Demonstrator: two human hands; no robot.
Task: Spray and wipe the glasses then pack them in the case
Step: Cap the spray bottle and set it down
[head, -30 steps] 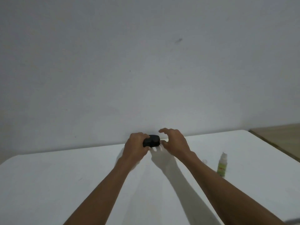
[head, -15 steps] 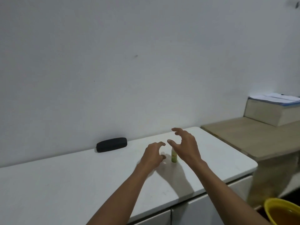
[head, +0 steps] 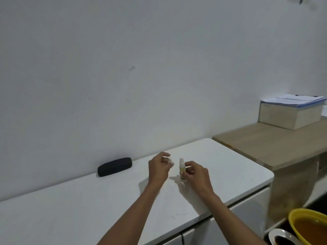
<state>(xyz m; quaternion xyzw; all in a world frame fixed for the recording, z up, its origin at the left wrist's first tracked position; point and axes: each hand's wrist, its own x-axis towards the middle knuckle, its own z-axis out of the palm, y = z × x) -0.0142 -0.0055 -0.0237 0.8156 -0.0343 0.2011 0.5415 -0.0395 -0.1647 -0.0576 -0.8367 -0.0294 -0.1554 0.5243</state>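
Observation:
A small spray bottle (head: 182, 171) with yellowish liquid and a white nozzle stands upright on the white counter (head: 88, 209). My right hand (head: 196, 175) grips it by thumb and fingers from the right. Just left of the bottle, my left hand (head: 158, 168) pinches a small pale cap (head: 171, 162) at its blurred fingertips. The black glasses case (head: 114, 166) lies shut near the wall, to the left of both hands. No glasses are in view.
A lower wooden table (head: 269, 145) adjoins the counter on the right and carries a box topped with papers (head: 290, 112). Below at the right are a yellow bowl (head: 307, 227) and a metal dish (head: 281, 238). The counter's front edge runs above the cabinet doors.
Both hands have left the black case and moved right to the spray bottle. My right hand has closed on the bottle, and my left fingers have closed on the cap beside it.

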